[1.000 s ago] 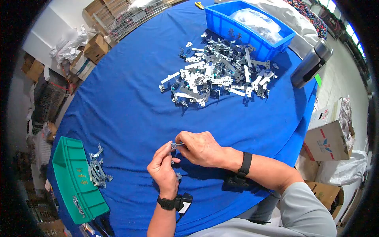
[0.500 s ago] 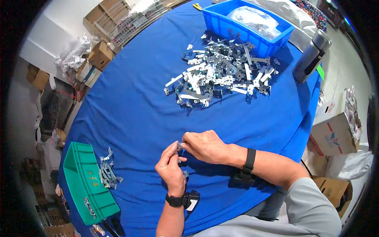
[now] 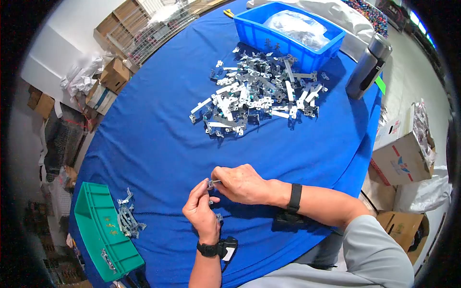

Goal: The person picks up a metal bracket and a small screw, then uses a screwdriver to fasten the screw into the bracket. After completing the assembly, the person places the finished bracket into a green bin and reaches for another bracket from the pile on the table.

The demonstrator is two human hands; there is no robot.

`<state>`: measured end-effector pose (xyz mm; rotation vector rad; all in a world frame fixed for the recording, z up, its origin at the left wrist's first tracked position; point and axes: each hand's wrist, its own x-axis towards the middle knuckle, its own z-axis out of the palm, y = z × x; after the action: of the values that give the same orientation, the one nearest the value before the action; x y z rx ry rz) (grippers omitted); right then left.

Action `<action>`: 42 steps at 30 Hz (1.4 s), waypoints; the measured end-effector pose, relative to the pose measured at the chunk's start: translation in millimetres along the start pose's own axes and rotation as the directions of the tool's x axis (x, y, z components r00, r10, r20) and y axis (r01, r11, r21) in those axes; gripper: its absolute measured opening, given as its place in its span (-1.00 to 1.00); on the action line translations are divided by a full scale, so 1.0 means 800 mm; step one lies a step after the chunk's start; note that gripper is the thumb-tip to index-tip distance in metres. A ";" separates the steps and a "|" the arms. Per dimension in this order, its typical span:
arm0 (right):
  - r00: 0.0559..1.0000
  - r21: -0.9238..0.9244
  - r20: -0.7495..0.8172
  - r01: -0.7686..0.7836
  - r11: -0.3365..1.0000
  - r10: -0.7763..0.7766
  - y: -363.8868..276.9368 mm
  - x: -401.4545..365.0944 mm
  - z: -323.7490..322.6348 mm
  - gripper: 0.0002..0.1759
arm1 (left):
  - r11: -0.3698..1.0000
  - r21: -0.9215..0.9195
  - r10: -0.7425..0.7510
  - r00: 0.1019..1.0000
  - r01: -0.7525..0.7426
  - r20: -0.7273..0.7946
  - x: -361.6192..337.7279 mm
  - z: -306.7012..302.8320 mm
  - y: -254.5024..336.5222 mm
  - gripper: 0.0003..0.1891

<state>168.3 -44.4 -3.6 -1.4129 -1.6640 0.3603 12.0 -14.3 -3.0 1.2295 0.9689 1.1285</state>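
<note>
My left hand [image 3: 201, 211] holds a small metal part [image 3: 210, 184] between thumb and fingertips, above the blue cloth. My right hand [image 3: 242, 185] pinches at the same part from the right, its fingertips meeting those of my left hand. Another bit of metal shows by the left palm. Beyond my hands lies a large heap of metal brackets [image 3: 254, 91]. To the left, a smaller pile of metal parts [image 3: 128, 218] rests against a green tray [image 3: 108, 230], which has a metal piece inside.
A blue bin [image 3: 307, 53] holding a clear plastic bag stands behind the heap. A grey bottle [image 3: 367, 67] is upright at the table's right edge. Cardboard boxes [image 3: 403, 149] sit beyond the right side, and more boxes [image 3: 114, 74] at the left.
The whole view has shifted slightly, with table objects appearing a little further left. Both hands remain together at the small metal part.
</note>
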 end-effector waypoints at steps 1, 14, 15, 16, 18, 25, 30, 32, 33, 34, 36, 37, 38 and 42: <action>1.000 -0.007 0.002 0.015 1.000 -0.015 0.003 0.000 0.002 -0.79 | 1.000 -0.001 -0.001 1.000 0.001 0.002 0.000 0.000 0.000 -0.74; 1.000 -0.006 0.019 0.005 1.000 -0.005 0.004 -0.001 0.005 -0.74 | 0.999 0.045 0.009 1.000 -0.009 0.002 0.001 -0.002 -0.003 -0.72; 1.000 0.000 0.022 0.009 1.000 -0.009 0.003 -0.001 0.004 -0.74 | 0.998 0.058 0.017 1.000 -0.018 0.007 0.001 -0.002 -0.004 -0.71; 1.000 -0.011 0.022 0.001 1.000 -0.001 0.000 -0.001 0.002 -0.75 | 0.998 0.062 0.019 1.000 -0.019 0.001 0.001 -0.003 -0.005 -0.71; 0.998 -0.042 0.049 0.028 0.999 -0.026 0.007 -0.003 0.004 -0.76 | 0.998 0.059 0.028 1.000 -0.028 0.009 0.001 -0.004 -0.006 -0.72; 0.998 0.026 0.052 -0.025 0.999 0.024 0.002 0.000 0.001 -0.77 | 1.000 0.024 0.008 1.000 -0.008 -0.002 0.001 -0.002 -0.004 -0.73; 0.986 -0.129 0.162 -0.021 0.991 0.042 0.005 0.000 0.000 -0.81 | 0.999 0.030 0.014 1.000 -0.014 0.013 0.001 -0.003 -0.002 -0.73; 0.993 -0.054 0.111 -0.036 0.998 0.042 0.006 -0.001 0.003 -0.81 | 0.999 0.035 0.010 1.000 -0.011 0.016 0.001 -0.003 -0.002 -0.73; 0.997 0.021 0.058 -0.051 0.998 0.049 0.006 0.000 0.005 -0.80 | 1.000 0.023 0.009 1.000 -0.009 0.009 0.000 -0.002 -0.001 -0.74; 0.997 0.024 0.059 -0.048 0.999 0.046 0.005 0.000 0.005 -0.80 | 1.000 0.009 0.008 1.000 -0.008 0.003 0.000 -0.001 -0.001 -0.75; 0.998 0.035 0.052 -0.023 0.999 0.021 0.005 0.000 0.002 -0.80 | 1.000 0.003 0.002 1.000 -0.002 0.001 0.000 0.000 0.000 -0.75; 0.999 0.035 0.051 -0.022 0.999 0.020 0.005 0.000 0.002 -0.80 | 1.000 -0.004 -0.006 1.000 0.006 0.001 0.000 0.000 0.000 -0.76; 0.997 0.023 0.072 -0.026 0.999 0.024 0.004 0.000 0.001 -0.81 | 1.000 -0.004 -0.005 1.000 0.005 0.002 0.001 -0.001 0.000 -0.76; 0.998 0.016 0.064 0.007 1.000 -0.008 0.006 -0.001 0.001 -0.84 | 0.999 0.025 0.020 1.000 -0.020 0.014 0.001 -0.002 -0.003 -0.75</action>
<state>170.5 -43.0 -8.0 -1.3961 -1.7136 0.4178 10.9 -13.4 -5.8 1.2685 0.9648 1.1251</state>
